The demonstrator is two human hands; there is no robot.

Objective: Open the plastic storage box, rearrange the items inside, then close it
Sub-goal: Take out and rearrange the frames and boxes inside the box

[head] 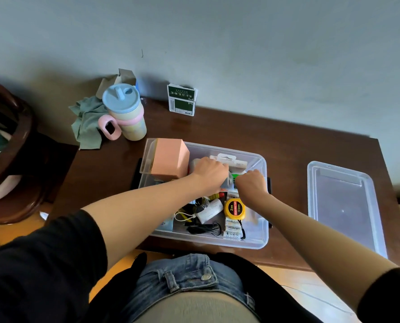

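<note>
Soft, dim daylight; wide-angle bending at edges; slight blur throughout.

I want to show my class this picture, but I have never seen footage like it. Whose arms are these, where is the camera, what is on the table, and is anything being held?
There is no machine here: a person wears a camera on the head, looking down at their own arms. Both hands reach into an open clear plastic box on a brown table. The left hand and right hand are among the items at the back of the box, fingers curled, but what each grips is hidden. Inside lie a pink carton, a yellow tape measure, cables and small packets. The lid lies to the right. Behind stand a pastel cup, a green cloth and a green-and-white packet.
</note>
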